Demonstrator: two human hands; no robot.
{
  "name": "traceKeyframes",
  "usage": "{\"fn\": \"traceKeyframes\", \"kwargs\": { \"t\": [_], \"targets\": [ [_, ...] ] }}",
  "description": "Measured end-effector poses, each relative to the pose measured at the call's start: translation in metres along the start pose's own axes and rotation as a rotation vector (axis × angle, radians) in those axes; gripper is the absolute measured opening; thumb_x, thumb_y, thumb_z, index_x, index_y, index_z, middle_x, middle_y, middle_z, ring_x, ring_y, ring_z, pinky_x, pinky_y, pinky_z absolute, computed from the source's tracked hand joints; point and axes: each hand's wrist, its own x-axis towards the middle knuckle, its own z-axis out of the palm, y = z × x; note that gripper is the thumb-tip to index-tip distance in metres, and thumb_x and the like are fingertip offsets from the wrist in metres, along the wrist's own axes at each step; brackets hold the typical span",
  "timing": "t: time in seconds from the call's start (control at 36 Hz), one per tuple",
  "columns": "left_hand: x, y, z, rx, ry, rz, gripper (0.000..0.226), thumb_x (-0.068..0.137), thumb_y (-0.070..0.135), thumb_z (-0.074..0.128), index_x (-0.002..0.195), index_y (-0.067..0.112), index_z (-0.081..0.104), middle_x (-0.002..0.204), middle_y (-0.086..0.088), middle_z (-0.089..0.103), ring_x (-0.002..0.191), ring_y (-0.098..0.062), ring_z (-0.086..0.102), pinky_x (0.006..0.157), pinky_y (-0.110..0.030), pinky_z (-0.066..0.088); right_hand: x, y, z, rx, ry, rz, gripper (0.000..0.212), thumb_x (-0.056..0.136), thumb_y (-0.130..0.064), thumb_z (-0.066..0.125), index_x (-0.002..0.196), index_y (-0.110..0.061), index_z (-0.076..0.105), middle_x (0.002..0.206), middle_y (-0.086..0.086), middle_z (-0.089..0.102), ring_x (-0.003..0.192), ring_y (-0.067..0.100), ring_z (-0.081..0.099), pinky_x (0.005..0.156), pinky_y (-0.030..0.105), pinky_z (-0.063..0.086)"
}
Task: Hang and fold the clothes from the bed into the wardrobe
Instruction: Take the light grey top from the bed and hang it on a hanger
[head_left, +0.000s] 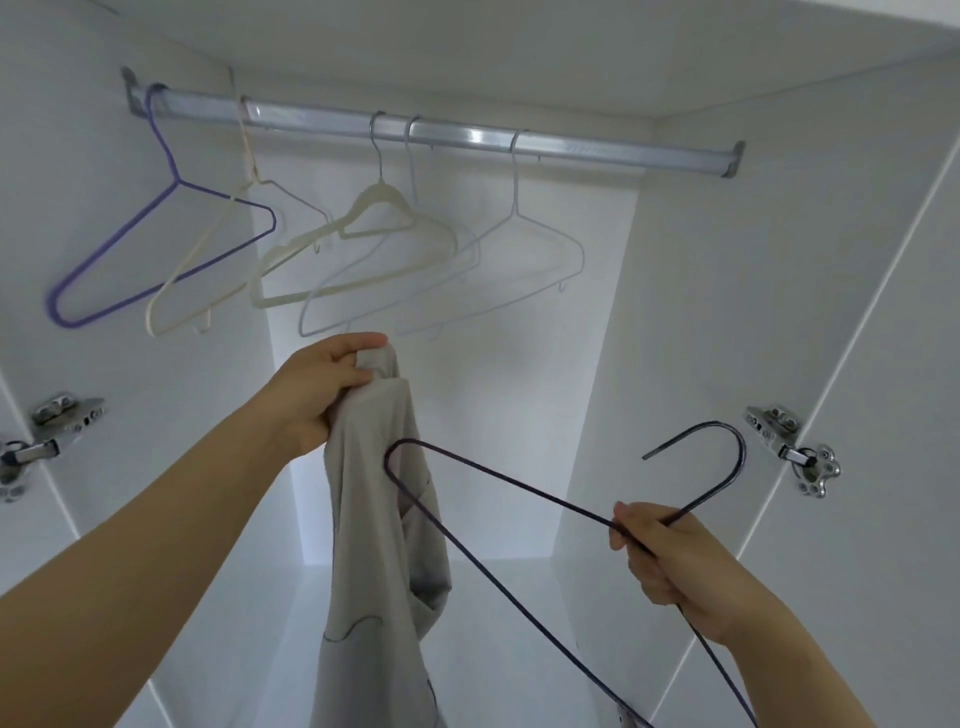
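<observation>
Probably a home: wardrobe rail (467, 136), empty hangers (375, 196).

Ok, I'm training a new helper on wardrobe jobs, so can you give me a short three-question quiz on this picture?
1. True or false: the dark hanger in the right hand is already hooked on the rail.
2. What is in the grip of the left hand? A) a grey garment B) a belt C) a shoe
3. Fill in: the number of empty hangers on the rail is ___.

Key: 1 false, since it is held below the rail and apart from it; 2 A; 3 five.
</observation>
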Motion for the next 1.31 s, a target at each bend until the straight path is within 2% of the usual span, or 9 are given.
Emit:
{"fn": "traceKeyframes", "kwargs": {
  "t": [0.17,0.28,0.44,0.56,0.64,0.78,0.86,0.97,1.31],
  "targets": [
    [-0.032,0.0,0.04,-0.061,-0.164,-0.017,0.039,0.089,-0.012,0.043,0.09,0.021,0.064,0.089,0.0,0.063,0.072,-0.012,0.06,0.056,-0.018,0.053,0.009,-0.003,0.046,-0.139,-0.036,-0.01,0.01,0.094,-0.021,0.052,0.095,-0.024,0.062,0.043,-0.005,0.036,0.042,0.009,0.025,0.04,0.019,0.019],
    [-0.056,-0.011,0.073,-0.06,-0.397,-0.045,0.039,0.087,-0.016,0.043,0.088,0.017,0.064,0.084,-0.005,0.062,0.065,-0.015,0.059,0.055,-0.021,0.051,0.015,-0.008,0.078,-0.015,-0.071,-0.031,0.034,0.094,-0.021,0.053,0.122,-0.038,0.043,0.047,-0.003,0.038,0.039,0.006,0.03,0.04,0.017,0.021],
    [-0.064,-0.012,0.066,-0.086,-0.507,-0.06,0.04,0.084,-0.019,0.044,0.094,0.015,0.06,0.085,-0.005,0.068,0.069,-0.017,0.062,0.059,-0.02,0.051,0.014,-0.022,0.086,0.301,-0.018,-0.093,0.019,0.096,-0.014,0.049,0.078,-0.015,0.054,0.041,-0.005,0.035,0.034,0.005,0.026,0.036,0.017,0.019],
    [-0.059,-0.01,0.045,0.658,-0.197,0.234,0.029,0.088,0.0,0.047,0.093,0.027,0.056,0.085,0.012,0.062,0.074,-0.008,0.057,0.054,-0.014,0.043,0.02,-0.027,0.066,0.296,0.117,-0.131,0.029,0.093,-0.014,0.053,0.065,-0.014,0.047,0.044,-0.003,0.032,0.036,0.006,0.023,0.035,0.015,0.017],
    [-0.054,-0.021,0.036,1.319,0.031,0.712,0.036,0.081,0.02,0.049,0.113,0.036,0.05,0.114,0.012,0.055,0.104,-0.014,0.053,0.081,-0.02,0.038,0.018,-0.039,0.06,0.227,0.087,-0.18,0.031,0.092,-0.014,0.053,0.062,-0.014,0.045,0.046,-0.001,0.032,0.037,0.007,0.025,0.035,0.016,0.02],
    [-0.048,-0.03,0.061,1.461,-0.346,0.669,0.063,0.079,0.072,0.026,0.136,0.046,0.02,0.135,0.013,0.046,0.125,-0.008,0.043,0.114,-0.04,0.014,0.012,-0.058,0.066,0.059,0.011,-0.268,0.028,0.09,-0.005,0.049,0.063,-0.012,0.045,0.046,-0.001,0.04,0.039,0.008,0.034,0.039,0.015,0.028],
    [-0.043,-0.031,0.074,1.331,-0.366,0.568,0.044,0.092,0.058,0.037,0.131,0.04,0.036,0.094,0.011,0.062,0.09,-0.014,0.058,0.082,-0.028,0.041,0.01,-0.059,0.068,0.031,0.068,-0.284,0.022,0.088,-0.008,0.053,0.066,-0.012,0.05,0.049,-0.002,0.048,0.046,0.01,0.043,0.045,0.017,0.035],
    [-0.033,-0.026,0.076,1.185,-0.251,0.595,0.033,0.091,0.054,0.043,0.122,0.043,0.046,0.063,0.012,0.05,0.069,-0.008,0.049,0.067,-0.024,0.036,0.007,-0.05,0.065,0.136,0.199,-0.283,0.007,0.088,-0.016,0.06,0.089,-0.013,0.053,0.061,-0.004,0.062,0.055,0.006,0.056,0.054,0.017,0.042],
    [-0.008,0.014,0.053,0.79,-0.17,0.575,0.012,0.074,0.051,0.068,0.072,0.039,0.068,0.074,-0.008,0.065,0.064,-0.016,0.054,0.068,-0.034,0.044,0.008,-0.009,0.008,0.276,1.047,-0.436,0.027,0.09,-0.001,0.049,0.085,-0.027,0.047,0.083,-0.006,0.051,0.073,0.005,0.048,0.067,0.021,0.037]
  ]
}}
